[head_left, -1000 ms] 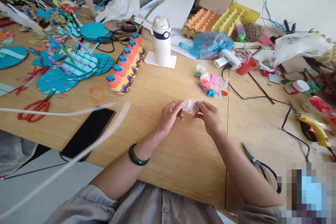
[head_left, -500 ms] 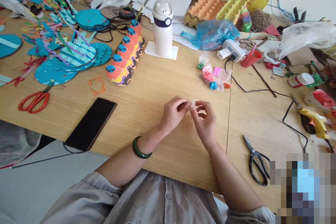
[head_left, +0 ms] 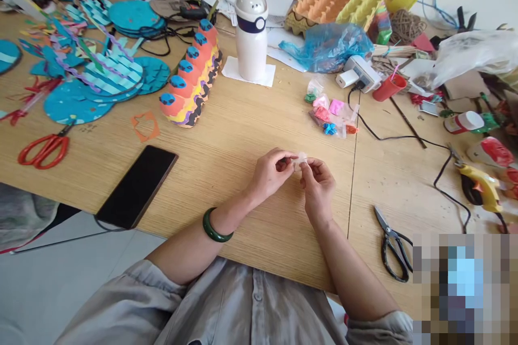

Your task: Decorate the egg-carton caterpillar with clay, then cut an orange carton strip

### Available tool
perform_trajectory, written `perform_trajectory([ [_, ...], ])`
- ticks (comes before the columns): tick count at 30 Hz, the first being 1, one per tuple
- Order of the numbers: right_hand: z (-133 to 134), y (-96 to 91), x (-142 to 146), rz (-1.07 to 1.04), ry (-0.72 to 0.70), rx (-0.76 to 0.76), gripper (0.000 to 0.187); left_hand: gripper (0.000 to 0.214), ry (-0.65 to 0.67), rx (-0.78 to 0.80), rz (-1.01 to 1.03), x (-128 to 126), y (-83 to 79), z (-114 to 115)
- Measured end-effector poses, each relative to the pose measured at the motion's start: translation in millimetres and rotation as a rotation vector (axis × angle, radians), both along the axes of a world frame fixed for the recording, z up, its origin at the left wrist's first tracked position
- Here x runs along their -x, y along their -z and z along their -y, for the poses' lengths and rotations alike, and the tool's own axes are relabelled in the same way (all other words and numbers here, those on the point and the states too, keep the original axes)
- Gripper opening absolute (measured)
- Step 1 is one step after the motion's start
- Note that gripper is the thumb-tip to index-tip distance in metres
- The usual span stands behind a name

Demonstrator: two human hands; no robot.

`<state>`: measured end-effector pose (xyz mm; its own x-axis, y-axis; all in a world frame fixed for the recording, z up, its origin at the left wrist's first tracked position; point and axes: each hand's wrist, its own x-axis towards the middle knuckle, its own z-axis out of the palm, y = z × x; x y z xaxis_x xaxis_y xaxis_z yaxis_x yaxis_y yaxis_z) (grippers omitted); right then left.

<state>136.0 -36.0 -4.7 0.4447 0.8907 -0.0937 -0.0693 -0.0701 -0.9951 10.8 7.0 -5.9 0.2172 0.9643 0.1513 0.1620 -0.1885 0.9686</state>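
Note:
A small whitish, translucent piece like thin plastic film (head_left: 300,161) is pinched between my two hands above the wooden table. My left hand (head_left: 272,173), with a dark green bangle (head_left: 213,226) on its wrist, grips the left side between thumb and index finger. On the other side my right hand (head_left: 319,186) pinches it, its remaining fingers curled. What lies inside the film, if anything, is too small to tell. Beyond my hands are small plastic packets of coloured lumps (head_left: 328,113), in pink, red, blue and green. Left of my forearm rests a black phone (head_left: 137,186).
At the left are red-handled scissors (head_left: 44,150), blue decorated discs (head_left: 76,102) and an orange painted egg-carton strip (head_left: 190,78). A white bottle (head_left: 251,38) stands at the back. Black-handled scissors (head_left: 392,245) and a yellow glue gun (head_left: 481,183) with its cord lie right.
My right hand has turned and shifted slightly right, its fingers more curled. More of the whitish piece shows between my hands. The camera view has moved a little.

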Motion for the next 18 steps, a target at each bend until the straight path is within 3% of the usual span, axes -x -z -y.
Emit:
perform_trajectory([
  [6, 2.6, 4.5, -1.8, 0.018, -0.072, -0.047, 0.018, 0.023, -0.018, 0.057, 0.033, 0.0, 4.2, -0.8],
  [9, 6.1, 5.8, -3.0, 0.088, -0.105, -0.114, 0.014, 0.015, 0.011, 0.125, 0.033, -1.5, 9.0, -1.7],
  [13, 7.7, 5.0, -4.2, 0.214, -0.065, -0.115, 0.014, 0.017, 0.054, 0.168, 0.099, -1.6, 14.8, -3.4],
  [18, 4.2, 1.6, -7.0, -0.052, -0.182, -0.035, 0.017, 0.027, 0.077, 0.211, 0.149, 1.4, 13.8, -4.5],
])
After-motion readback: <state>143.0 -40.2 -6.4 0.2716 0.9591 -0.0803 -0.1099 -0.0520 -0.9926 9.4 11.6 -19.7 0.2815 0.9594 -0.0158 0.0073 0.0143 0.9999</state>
